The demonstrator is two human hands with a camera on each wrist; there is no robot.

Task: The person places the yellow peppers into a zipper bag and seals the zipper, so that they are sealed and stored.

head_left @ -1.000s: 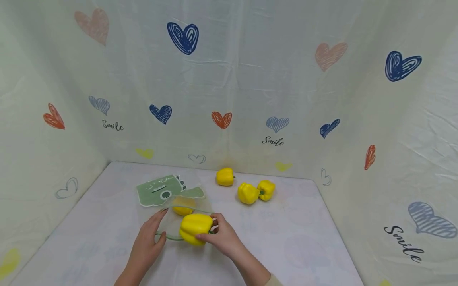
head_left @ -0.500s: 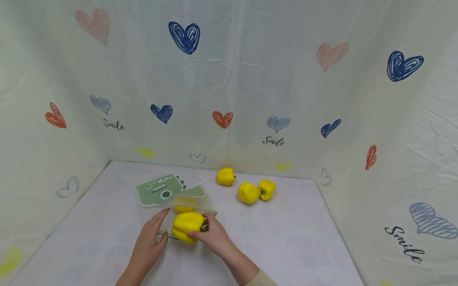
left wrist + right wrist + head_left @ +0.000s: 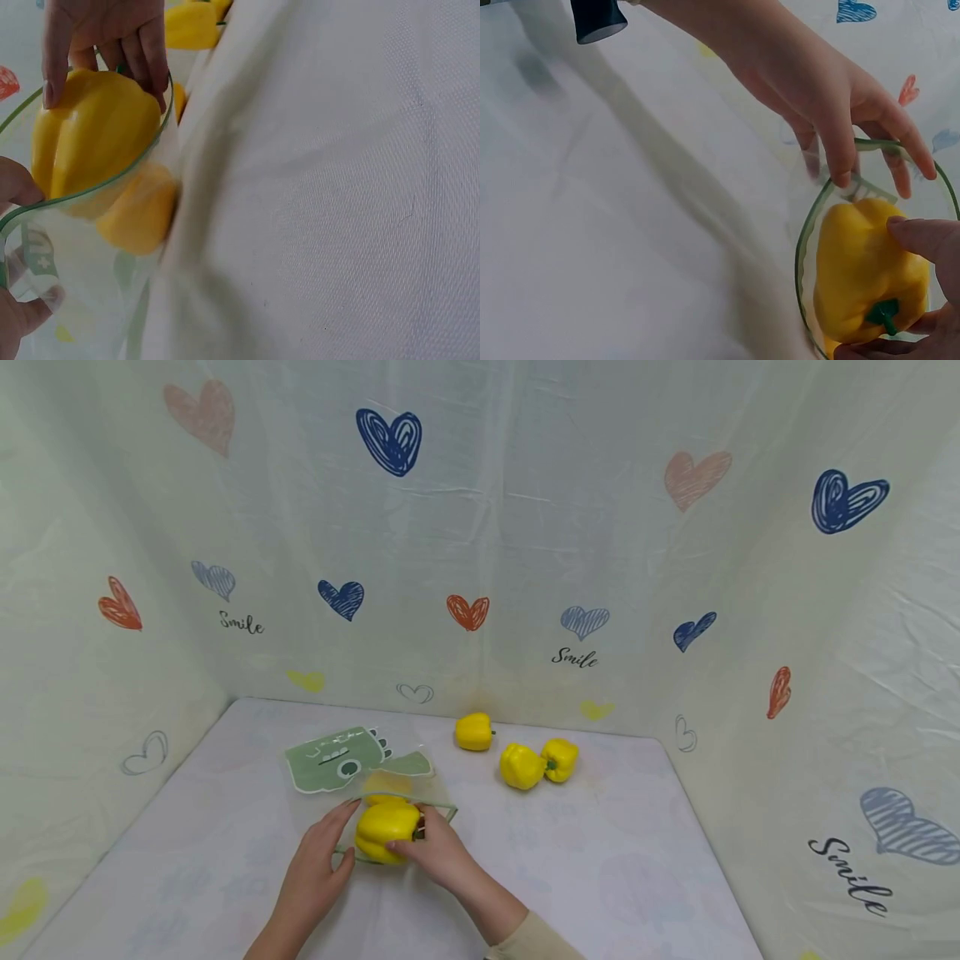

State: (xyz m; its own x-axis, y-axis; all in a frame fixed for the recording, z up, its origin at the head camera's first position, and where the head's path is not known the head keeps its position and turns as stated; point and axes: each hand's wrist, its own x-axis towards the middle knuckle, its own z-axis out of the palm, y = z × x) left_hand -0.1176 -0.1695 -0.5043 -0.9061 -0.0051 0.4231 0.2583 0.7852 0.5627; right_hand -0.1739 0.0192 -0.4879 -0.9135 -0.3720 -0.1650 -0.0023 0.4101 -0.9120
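Observation:
My right hand (image 3: 444, 850) grips a yellow bell pepper (image 3: 385, 832) near its stem end, thumb on one side and fingers on the other. The pepper is at the mouth of a clear plastic bag (image 3: 337, 762) with a green dinosaur print, partly inside the green rim. My left hand (image 3: 318, 858) holds that rim apart, its thumb and fingers spread around the edge, as the right wrist view shows. Deeper in the bag lies another yellow bell pepper (image 3: 142, 214), seen through the film. In the right wrist view the held pepper (image 3: 866, 262) has its green stem towards the camera.
One yellow pepper (image 3: 474, 732) lies at the back of the white table (image 3: 615, 852). Right of it, two more peppers, a nearer one (image 3: 521, 767) and a farther one (image 3: 559, 760), touch. A heart-printed curtain (image 3: 480, 527) surrounds the table's back and sides.
My right hand has moved left and slightly away from me, taking the held pepper from in front of the bag's mouth into it. My left hand has barely moved.

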